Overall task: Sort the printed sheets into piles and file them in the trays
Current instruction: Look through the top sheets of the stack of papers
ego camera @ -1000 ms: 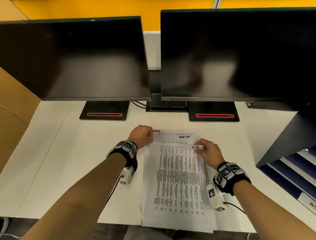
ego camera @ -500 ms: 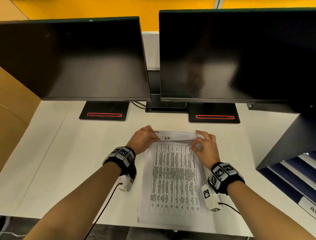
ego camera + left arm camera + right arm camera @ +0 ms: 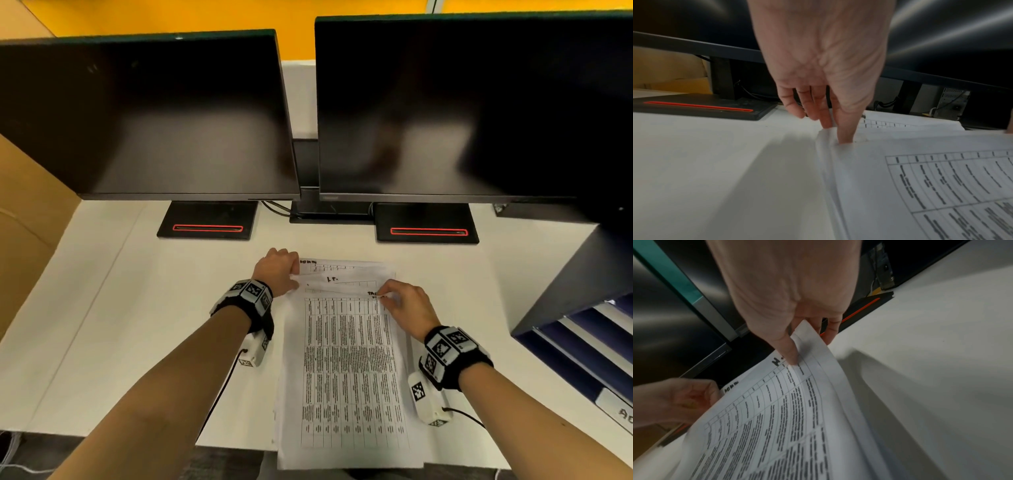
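Observation:
A stack of printed sheets [image 3: 349, 370] with dense tables lies on the white desk [image 3: 120, 308] in front of me, its near end over the desk edge. The far edges are fanned, showing handwritten headers. My left hand [image 3: 279, 272] grips the far left corner; in the left wrist view a fingertip [image 3: 844, 138] is tucked between the sheets [image 3: 931, 178]. My right hand [image 3: 404, 305] pinches the far right corner. In the right wrist view its thumb [image 3: 791, 353] lies on the top sheet [image 3: 777, 418], fingers underneath, the corner lifted.
Two dark monitors [image 3: 154, 113] [image 3: 462, 102] stand behind the stack, their black bases [image 3: 207, 221] [image 3: 426, 224] on the desk. A dark blue tray rack [image 3: 582, 342] with a white label [image 3: 620, 411] stands at the right. A cardboard panel [image 3: 24, 222] borders the left.
Both hands stay at the stack's far corners. The far edges have fanned apart, so more headers show. The right hand's fingers have come down from the far edge onto the corner.

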Tool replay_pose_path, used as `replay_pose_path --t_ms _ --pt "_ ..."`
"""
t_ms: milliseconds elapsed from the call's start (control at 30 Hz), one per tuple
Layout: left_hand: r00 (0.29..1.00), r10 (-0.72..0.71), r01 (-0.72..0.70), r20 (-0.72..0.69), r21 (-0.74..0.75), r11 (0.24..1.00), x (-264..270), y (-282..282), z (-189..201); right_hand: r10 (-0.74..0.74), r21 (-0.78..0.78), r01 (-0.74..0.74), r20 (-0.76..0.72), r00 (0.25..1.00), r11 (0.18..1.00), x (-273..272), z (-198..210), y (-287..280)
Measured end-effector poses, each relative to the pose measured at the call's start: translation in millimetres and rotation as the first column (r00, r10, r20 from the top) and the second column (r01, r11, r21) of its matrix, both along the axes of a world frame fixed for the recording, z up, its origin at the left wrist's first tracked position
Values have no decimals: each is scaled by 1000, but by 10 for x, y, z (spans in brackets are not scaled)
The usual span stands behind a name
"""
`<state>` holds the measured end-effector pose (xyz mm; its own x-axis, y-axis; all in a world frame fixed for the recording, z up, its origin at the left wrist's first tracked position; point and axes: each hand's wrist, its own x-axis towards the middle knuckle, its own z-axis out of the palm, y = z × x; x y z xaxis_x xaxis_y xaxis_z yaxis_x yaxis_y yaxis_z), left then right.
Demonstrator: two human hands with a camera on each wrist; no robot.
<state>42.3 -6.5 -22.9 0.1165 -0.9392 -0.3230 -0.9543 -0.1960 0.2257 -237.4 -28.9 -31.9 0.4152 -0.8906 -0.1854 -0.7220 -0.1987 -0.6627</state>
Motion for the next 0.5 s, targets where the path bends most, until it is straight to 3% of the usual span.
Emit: replay_pose_path --t_ms 200,333,433,500 --pt "990 34 -25 -135 70 997 89 -12 10 -6 84 7 -16 1000 996 -22 52 -71" --pt "975 66 -78 -211 -48 996 102 7 38 -23 116 22 4 1000 993 -14 53 -118" --pt "972 -36 -30 -231 -273 962 -21 109 84 -74 142 63 76 994 988 -16 14 -162" --pt "971 -165 119 -170 -253 960 -159 198 115 -103 179 74 159 982 981 0 12 -168"
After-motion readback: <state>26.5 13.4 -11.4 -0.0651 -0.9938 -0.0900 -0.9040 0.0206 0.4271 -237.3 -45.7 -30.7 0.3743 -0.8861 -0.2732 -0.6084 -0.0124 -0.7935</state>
